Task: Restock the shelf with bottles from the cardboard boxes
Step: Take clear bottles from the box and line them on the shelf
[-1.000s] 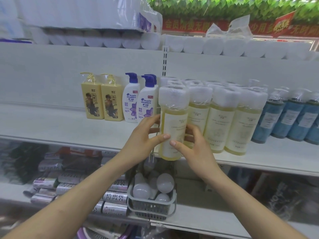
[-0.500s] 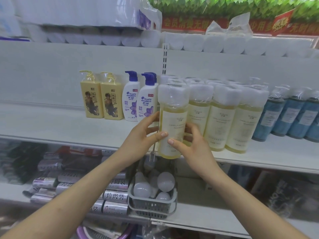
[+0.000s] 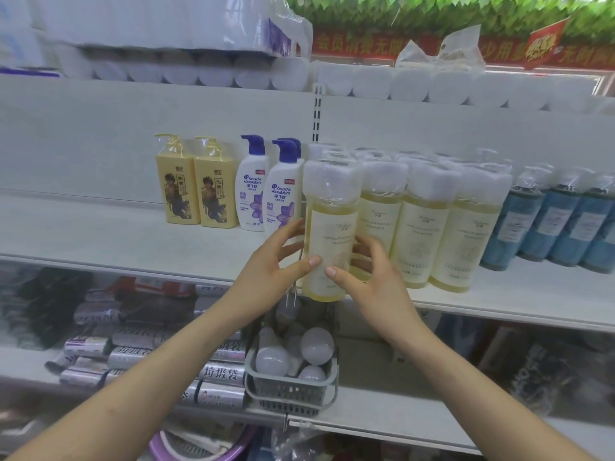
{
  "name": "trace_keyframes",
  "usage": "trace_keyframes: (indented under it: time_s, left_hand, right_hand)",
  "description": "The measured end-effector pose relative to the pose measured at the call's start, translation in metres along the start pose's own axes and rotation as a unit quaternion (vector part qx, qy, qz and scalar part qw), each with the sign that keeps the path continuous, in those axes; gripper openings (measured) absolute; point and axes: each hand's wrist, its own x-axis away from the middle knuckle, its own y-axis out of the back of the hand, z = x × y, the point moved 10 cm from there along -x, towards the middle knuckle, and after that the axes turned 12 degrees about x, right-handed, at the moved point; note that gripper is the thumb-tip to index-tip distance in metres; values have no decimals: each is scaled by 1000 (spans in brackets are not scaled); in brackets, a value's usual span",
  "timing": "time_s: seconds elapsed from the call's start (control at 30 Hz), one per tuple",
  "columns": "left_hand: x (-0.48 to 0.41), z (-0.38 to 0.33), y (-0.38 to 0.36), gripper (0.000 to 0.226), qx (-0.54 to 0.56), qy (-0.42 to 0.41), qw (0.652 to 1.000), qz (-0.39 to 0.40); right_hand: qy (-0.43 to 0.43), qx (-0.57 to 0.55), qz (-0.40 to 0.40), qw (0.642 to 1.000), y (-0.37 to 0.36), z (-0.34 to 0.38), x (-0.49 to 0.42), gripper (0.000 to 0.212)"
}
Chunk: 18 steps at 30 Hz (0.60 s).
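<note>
still gripping yellow bottle (image 3: 329,227) w/ left hand (image 3: 276,264) & right hand (image 3: 369,277), fingers curled round it, barely moved since a sec ago, upright at shelf (image 3: 100,241) front edge beside row, so prob nearly placed.

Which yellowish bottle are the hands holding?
The leftmost front-row bottle, beside the white shampoo bottles: only it is gripped by the left hand and right hand.

I read the bottle (image 3: 327,207) as clear, glossy plastic, its top wrapped in crinkled shiny film (image 3: 332,176), its label (image 3: 334,234) matt. The shelf (image 3: 100,237) looks smooth, matt white. The basket (image 3: 289,392) is grey plastic mesh; its bulbs (image 3: 316,346) are frosted white.
</note>
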Motion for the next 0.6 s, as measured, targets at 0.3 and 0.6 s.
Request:
trace_keyframes:
  time_s: [0.3,0.6]
  left_hand:
    - [28,14,10,66,-41,2,997,-71]
    - [82,18,6,60,-263,-32,956,-129]
  right_hand:
    - [-4,82,-15,997,3,-6,19,80]
    - [34,229,-43,972,7,-19,54,81]
